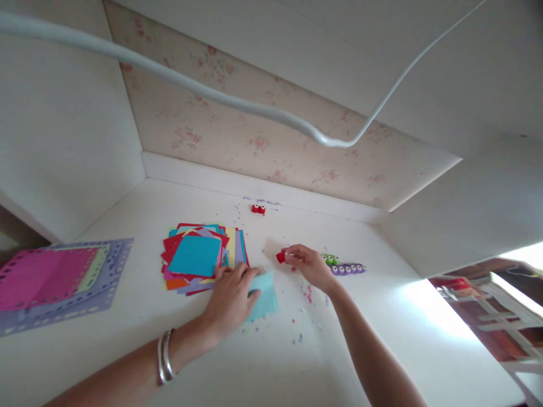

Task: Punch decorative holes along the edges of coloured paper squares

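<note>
My left hand (232, 294) is closed at the edge of a light blue sheet of paper (265, 297), with the thumb lying over it. Its fingertips are beside a pile of coloured paper squares (197, 255), a blue one on top. My right hand (310, 265) pinches a small red block (280, 256) just to the right of the pile. Part of that block is hidden by the fingers. Beyond the right wrist stand rows of small green pieces (330, 259) and purple pieces (348, 269) with white, eye-like rounds.
Two similar red pieces (258, 209) stand near the back ledge. Tiny paper dots (307, 293) are scattered over the white table. Pink and purple sheets with punched edges (59, 277) lie at the left. A white cable (212, 90) hangs across the view above.
</note>
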Action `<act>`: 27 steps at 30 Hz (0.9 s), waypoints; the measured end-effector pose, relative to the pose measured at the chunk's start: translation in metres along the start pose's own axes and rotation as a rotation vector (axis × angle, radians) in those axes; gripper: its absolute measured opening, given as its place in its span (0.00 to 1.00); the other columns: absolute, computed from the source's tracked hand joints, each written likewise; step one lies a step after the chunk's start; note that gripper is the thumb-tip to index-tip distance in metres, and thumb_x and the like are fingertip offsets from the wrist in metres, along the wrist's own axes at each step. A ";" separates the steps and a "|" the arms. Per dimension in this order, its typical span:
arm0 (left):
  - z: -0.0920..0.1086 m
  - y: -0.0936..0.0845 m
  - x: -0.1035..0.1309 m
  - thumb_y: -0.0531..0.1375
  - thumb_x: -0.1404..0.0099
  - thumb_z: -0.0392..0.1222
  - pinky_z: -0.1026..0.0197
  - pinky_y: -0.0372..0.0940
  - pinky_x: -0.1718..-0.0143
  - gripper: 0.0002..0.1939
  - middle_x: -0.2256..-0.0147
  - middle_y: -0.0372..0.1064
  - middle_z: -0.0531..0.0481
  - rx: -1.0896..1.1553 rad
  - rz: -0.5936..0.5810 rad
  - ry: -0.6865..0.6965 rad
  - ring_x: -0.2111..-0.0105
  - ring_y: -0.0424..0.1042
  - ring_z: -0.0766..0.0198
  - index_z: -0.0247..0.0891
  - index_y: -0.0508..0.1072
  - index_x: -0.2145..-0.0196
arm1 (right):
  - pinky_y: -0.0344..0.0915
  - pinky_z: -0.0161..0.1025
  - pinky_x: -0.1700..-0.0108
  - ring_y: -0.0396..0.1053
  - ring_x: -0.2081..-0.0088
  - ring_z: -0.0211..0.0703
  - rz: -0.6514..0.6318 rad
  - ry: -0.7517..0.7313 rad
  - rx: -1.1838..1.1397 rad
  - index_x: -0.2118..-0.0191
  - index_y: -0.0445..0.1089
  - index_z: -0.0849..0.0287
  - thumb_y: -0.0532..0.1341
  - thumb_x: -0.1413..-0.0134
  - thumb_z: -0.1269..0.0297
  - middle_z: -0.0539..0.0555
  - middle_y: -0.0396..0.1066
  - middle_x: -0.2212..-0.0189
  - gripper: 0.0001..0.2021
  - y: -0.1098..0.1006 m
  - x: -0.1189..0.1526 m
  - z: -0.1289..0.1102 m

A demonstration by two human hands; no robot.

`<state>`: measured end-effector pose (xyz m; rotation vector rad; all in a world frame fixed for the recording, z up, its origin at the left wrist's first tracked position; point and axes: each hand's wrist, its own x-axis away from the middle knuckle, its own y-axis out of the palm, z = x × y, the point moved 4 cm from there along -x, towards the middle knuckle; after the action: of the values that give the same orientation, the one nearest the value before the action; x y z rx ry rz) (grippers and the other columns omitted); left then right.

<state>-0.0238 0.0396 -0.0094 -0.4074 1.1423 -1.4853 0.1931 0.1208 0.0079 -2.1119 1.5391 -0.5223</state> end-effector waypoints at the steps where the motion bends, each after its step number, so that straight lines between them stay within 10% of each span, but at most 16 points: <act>1: 0.000 0.001 0.000 0.57 0.33 0.42 0.47 0.56 0.50 0.11 0.58 0.71 0.48 0.035 -0.001 0.009 0.58 0.71 0.55 0.43 0.70 0.53 | 0.72 0.39 0.67 0.75 0.65 0.43 0.012 0.016 -0.035 0.56 0.72 0.57 0.61 0.43 0.56 0.56 0.77 0.59 0.13 0.001 0.016 0.003; 7: -0.001 0.003 -0.003 0.54 0.31 0.50 0.55 0.61 0.58 0.13 0.65 0.76 0.49 0.154 -0.087 -0.034 0.64 0.73 0.57 0.40 0.73 0.61 | 0.72 0.41 0.68 0.74 0.68 0.43 0.059 0.061 -0.127 0.53 0.72 0.56 0.61 0.42 0.56 0.57 0.76 0.57 0.14 0.003 0.063 0.020; 27: 0.001 -0.004 -0.013 0.54 0.31 0.51 0.58 0.56 0.61 0.18 0.75 0.71 0.53 0.203 -0.297 -0.118 0.68 0.69 0.59 0.38 0.74 0.71 | 0.72 0.42 0.62 0.74 0.61 0.43 0.045 0.002 -0.450 0.60 0.73 0.52 0.65 0.46 0.57 0.55 0.75 0.53 0.09 0.024 0.064 0.016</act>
<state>-0.0216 0.0502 -0.0013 -0.5328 0.8541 -1.7920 0.2026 0.0559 -0.0172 -2.3902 1.8351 -0.1691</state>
